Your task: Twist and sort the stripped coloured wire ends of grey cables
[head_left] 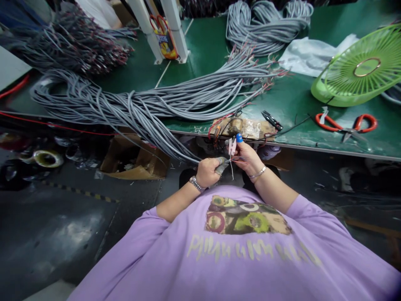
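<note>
My left hand (208, 172), with grey wrapping on its fingers, is closed around the end of grey cable (184, 154) that runs down from a long bundle on the bench. Thin red and white wires (235, 160) fan out of that end between my two hands. Pinched in my right hand (248, 159) is a small pink-and-white clip-like piece (232, 147), right at the wires; its exact kind is unclear. A blue cover (239, 138) sits on my right thumb. Just beyond my hands, a taped wooden block (250, 128) lies at the bench edge.
The green bench (206, 54) carries a coil of grey cable (266, 25), a heap of stripped cable ends (84, 42), red-handled pliers (347, 125), black cutters (272, 120) and a green fan (360, 67). A white post (175, 31) rises from it. Below stands a cardboard box (134, 161).
</note>
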The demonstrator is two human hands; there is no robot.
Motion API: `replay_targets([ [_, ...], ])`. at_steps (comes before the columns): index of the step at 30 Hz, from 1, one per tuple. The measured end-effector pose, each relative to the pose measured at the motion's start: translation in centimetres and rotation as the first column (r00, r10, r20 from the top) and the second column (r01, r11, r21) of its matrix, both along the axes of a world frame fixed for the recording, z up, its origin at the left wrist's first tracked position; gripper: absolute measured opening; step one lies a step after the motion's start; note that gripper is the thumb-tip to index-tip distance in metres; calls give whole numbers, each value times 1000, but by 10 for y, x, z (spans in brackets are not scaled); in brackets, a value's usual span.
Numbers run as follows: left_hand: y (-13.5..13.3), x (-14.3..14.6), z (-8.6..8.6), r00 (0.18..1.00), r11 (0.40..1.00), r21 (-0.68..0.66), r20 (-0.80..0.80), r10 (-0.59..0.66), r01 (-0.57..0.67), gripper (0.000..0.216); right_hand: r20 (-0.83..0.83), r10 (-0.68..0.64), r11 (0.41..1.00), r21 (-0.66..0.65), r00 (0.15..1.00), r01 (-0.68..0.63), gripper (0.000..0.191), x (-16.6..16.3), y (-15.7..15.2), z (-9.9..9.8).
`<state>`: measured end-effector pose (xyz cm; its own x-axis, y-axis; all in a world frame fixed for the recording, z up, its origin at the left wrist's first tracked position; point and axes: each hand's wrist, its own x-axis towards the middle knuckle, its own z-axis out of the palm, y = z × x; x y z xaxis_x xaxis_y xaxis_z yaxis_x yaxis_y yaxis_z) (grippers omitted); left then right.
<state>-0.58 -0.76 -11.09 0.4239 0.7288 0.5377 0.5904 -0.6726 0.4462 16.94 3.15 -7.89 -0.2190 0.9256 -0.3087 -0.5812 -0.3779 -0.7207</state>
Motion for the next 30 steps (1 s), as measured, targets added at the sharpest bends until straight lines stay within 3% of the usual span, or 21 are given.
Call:
replay_targets([
  [14, -7, -7, 12, 998, 997, -40, -7, -69, 69, 35, -96, -66, 996, -74, 993, 59, 62, -2, -9, -6],
  [21, -27, -23, 17, 996, 996, 0, -9, -92, 92, 30, -104, -8, 986, -168, 995, -9, 64, 12, -14, -9],
  [25, -43, -37, 16, 991, 990, 15, 7, -137, 137, 25, -72, 7, 987, -161, 997, -19, 63, 17, -16, -14],
  [30, -55, -46, 18, 995, 993, 64, 18, -97, 95, 24, -83, 40, 986, -157, 996, -53, 63, 20, -20, -22],
])
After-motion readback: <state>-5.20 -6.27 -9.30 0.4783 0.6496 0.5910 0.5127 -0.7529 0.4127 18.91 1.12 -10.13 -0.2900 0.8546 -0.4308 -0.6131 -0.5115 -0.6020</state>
